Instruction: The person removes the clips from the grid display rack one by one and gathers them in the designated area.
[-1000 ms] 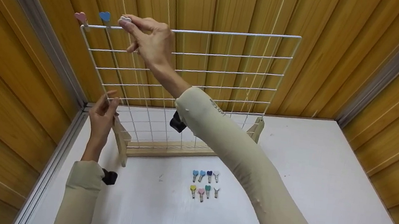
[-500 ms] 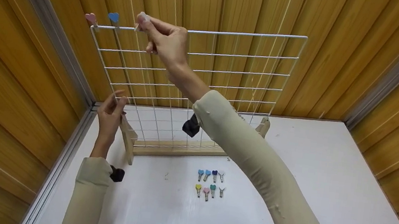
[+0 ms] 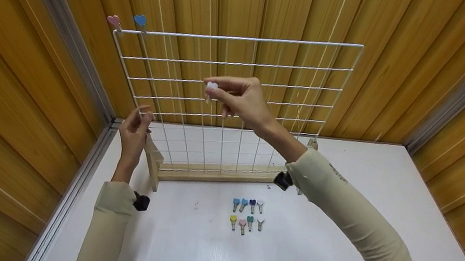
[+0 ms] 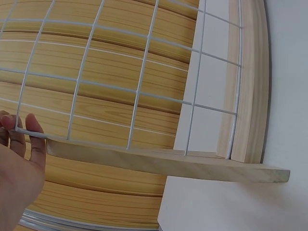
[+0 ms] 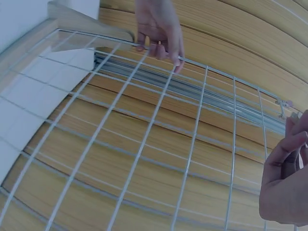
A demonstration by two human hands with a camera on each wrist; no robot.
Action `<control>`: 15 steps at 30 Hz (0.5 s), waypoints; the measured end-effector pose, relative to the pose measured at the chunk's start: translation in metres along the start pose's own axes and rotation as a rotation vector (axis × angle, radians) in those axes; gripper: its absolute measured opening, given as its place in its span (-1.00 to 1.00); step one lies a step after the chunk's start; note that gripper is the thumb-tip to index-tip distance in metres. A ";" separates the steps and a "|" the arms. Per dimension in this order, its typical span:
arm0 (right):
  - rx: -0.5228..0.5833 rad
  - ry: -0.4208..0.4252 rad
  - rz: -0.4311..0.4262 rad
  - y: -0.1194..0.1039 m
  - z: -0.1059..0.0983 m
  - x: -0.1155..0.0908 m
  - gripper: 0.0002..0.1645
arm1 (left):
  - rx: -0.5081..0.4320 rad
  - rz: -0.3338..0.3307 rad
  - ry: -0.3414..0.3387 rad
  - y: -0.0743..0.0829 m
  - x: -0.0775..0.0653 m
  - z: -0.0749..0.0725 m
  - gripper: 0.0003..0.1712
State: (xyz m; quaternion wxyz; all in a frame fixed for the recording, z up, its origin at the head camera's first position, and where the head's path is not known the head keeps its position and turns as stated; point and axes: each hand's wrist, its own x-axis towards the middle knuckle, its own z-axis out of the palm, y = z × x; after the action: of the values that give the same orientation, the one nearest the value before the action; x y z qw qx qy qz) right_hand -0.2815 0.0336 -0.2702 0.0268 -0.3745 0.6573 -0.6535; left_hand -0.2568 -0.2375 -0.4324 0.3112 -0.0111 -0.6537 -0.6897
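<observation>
My right hand (image 3: pixel 245 101) pinches a white heart-shaped clip (image 3: pixel 212 86) between thumb and fingertips, in front of the middle of a white wire grid panel (image 3: pixel 243 39). Low on the panel's left side, my left hand (image 3: pixel 134 129) grips the edge wire; the left wrist view shows its fingers (image 4: pixel 36 139) around that wire, beside the wooden foot (image 4: pixel 168 164). Two heart clips, one pink (image 3: pixel 113 21) and one blue (image 3: pixel 140 20), sit on the top bar at its left end. In the right wrist view, my right hand (image 5: pixel 288 178) is partly cut off.
The panel stands upright in a wooden base (image 3: pixel 209 175) on a white table (image 3: pixel 182 248). Several heart clips lie in two rows in front, among them a yellow clip (image 3: pixel 233 221) and a dark purple clip (image 3: pixel 252 205). Wood-patterned walls (image 3: pixel 461 110) enclose the table.
My right hand has come away from the top bar, moving down and to the right with the white clip. My left hand stays on the panel's edge. The view has shifted slightly.
</observation>
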 end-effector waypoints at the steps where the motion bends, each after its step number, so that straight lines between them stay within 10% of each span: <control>1: -0.005 -0.016 0.030 0.001 -0.005 -0.007 -0.70 | -0.006 0.001 -0.005 0.003 -0.001 0.000 -0.74; 15: -0.447 -0.322 0.217 0.061 -0.030 -0.088 -0.76 | 0.027 -0.006 -0.023 -0.020 0.015 -0.013 -0.72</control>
State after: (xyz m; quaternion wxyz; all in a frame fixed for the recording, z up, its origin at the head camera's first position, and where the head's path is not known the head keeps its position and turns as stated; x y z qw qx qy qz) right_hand -0.2621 0.0974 -0.3600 0.1175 -0.3976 0.8084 -0.4178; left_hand -0.2728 -0.2569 -0.4458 0.3017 -0.0131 -0.6665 -0.6816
